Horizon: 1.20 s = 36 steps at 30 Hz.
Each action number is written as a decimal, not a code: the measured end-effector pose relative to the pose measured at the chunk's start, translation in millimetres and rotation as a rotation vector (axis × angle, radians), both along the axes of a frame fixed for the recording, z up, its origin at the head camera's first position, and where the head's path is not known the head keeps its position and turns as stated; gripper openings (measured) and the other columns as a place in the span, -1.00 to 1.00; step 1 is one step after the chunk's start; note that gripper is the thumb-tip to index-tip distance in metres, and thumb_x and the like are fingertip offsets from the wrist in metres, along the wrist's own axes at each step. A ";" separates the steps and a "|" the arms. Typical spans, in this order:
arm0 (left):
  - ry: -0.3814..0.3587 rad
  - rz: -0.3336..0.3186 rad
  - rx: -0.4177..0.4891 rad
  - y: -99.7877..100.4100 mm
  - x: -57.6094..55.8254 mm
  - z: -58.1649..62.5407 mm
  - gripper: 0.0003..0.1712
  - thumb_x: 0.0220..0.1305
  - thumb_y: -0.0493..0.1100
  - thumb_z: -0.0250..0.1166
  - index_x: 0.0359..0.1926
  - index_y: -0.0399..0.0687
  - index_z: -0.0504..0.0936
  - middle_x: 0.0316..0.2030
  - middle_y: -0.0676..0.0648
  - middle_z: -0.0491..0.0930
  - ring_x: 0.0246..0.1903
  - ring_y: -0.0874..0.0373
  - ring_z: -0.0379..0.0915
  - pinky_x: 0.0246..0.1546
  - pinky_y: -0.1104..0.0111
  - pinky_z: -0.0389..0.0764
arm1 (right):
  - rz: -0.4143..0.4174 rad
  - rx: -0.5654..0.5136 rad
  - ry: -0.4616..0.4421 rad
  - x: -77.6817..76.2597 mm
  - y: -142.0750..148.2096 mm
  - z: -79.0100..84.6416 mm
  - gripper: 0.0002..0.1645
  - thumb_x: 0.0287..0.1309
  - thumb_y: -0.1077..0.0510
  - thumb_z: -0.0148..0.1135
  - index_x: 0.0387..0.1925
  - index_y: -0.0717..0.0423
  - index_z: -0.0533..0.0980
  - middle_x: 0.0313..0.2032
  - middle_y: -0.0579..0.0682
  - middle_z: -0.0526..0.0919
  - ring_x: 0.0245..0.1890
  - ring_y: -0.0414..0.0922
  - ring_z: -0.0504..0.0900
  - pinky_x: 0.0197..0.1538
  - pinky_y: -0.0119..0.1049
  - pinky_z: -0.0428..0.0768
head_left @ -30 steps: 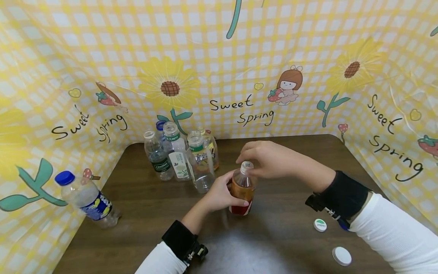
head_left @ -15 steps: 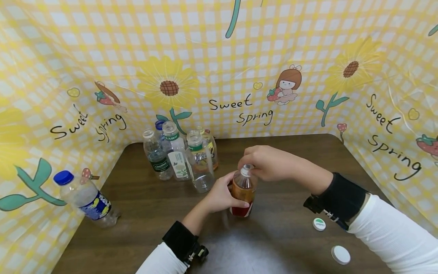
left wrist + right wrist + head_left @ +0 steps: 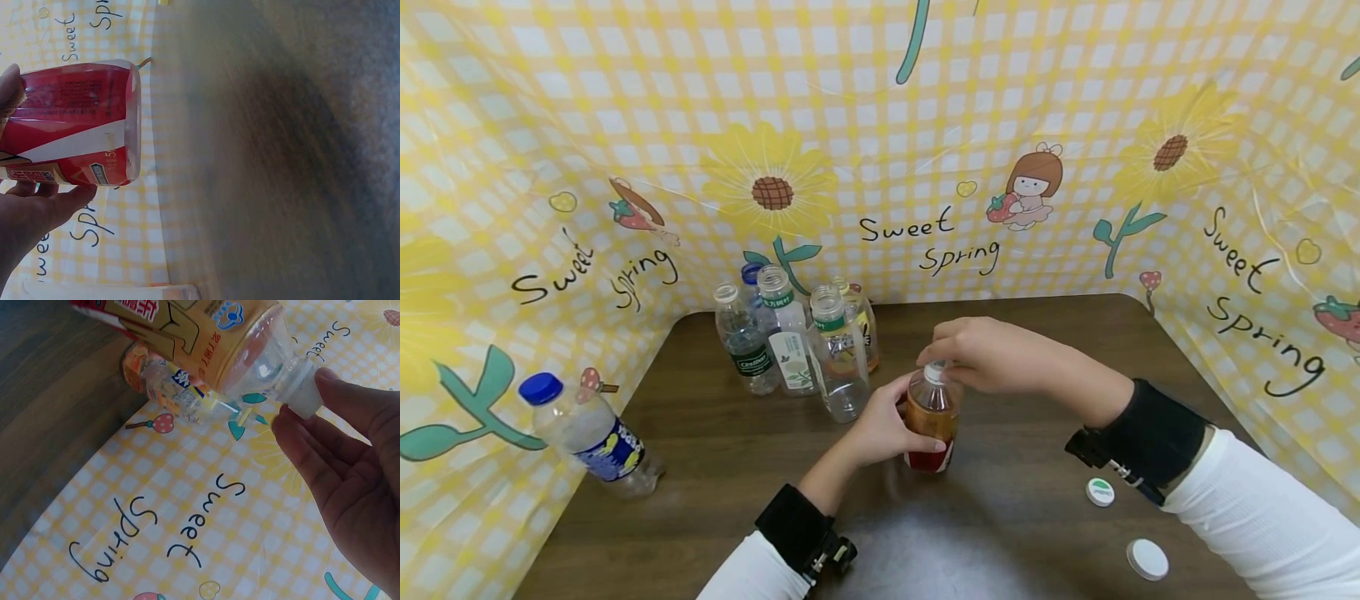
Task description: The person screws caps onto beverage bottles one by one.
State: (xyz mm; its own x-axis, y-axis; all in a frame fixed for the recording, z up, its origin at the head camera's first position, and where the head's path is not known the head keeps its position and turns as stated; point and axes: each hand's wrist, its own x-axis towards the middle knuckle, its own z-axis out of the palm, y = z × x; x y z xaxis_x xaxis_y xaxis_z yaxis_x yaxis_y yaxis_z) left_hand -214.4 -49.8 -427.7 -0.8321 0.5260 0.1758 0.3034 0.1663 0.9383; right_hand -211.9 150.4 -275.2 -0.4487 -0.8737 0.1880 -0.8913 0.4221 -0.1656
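My left hand (image 3: 886, 427) grips a clear plastic bottle (image 3: 931, 417) with a red and gold label around its body. The bottle stands nearly upright in the head view; its red lower part (image 3: 75, 119) fills the left of the left wrist view. At its top, my right hand (image 3: 988, 357) pinches the white bottle cap (image 3: 305, 398) between thumb and fingertips. The cap sits on the bottle's neck, partly covered by the fingers in the head view.
Several clear bottles (image 3: 790, 350) stand grouped at the back left of the brown table (image 3: 737, 508). A blue-capped bottle (image 3: 598, 437) is at the left edge. White caps (image 3: 1100, 492) lie at the right, near the right forearm. A checkered cloth (image 3: 850, 125) rises behind.
My right hand has come down slightly and its fingers have closed on the cap from a looser pose above it. The left hand keeps its grip on the bottle.
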 end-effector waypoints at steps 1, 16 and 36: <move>0.004 0.001 0.008 0.3 0.6 0.9 -0.05 -0.17 -0.35 0.60 0.31 -0.06 0.39 0.10 -0.09 0.54 0.05 0.05 0.52 0.00 0.23 0.58 | -0.004 -0.004 0.009 0.8 -0.6 -0.5 -0.73 0.14 0.35 0.33 -0.08 0.25 0.64 -0.24 0.00 0.62 -0.27 -0.15 0.56 -0.20 -0.26 0.58; 0.031 0.059 -0.006 1.7 5.8 4.2 -0.03 -0.17 -0.40 0.58 0.33 -0.19 0.36 0.08 -0.18 0.55 0.00 -0.02 0.55 -0.06 0.22 0.62 | -0.042 -0.034 0.023 0.9 -1.8 -13.2 -0.74 0.13 0.34 0.34 -0.10 0.28 0.60 -0.31 -0.01 0.53 -0.35 -0.16 0.51 -0.27 -0.30 0.55; 0.049 0.138 -0.022 -0.4 9.1 4.0 -0.01 -0.17 -0.35 0.59 0.35 -0.16 0.34 0.12 -0.16 0.54 0.05 -0.06 0.52 0.04 0.08 0.54 | -0.240 -0.290 0.003 0.1 39.0 -37.1 -0.59 0.08 0.24 0.42 0.00 0.26 0.60 -0.17 0.04 0.65 -0.22 -0.10 0.63 -0.17 -0.14 0.63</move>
State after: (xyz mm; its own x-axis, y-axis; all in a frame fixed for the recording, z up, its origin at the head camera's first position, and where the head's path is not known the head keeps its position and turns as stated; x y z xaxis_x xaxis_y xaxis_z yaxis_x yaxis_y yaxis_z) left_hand -205.3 -50.2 -423.7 -0.8875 0.4110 0.2081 0.3219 0.2301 0.9184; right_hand -211.8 189.4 -312.3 -0.6337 -0.6538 0.4135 -0.7730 0.5554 -0.3064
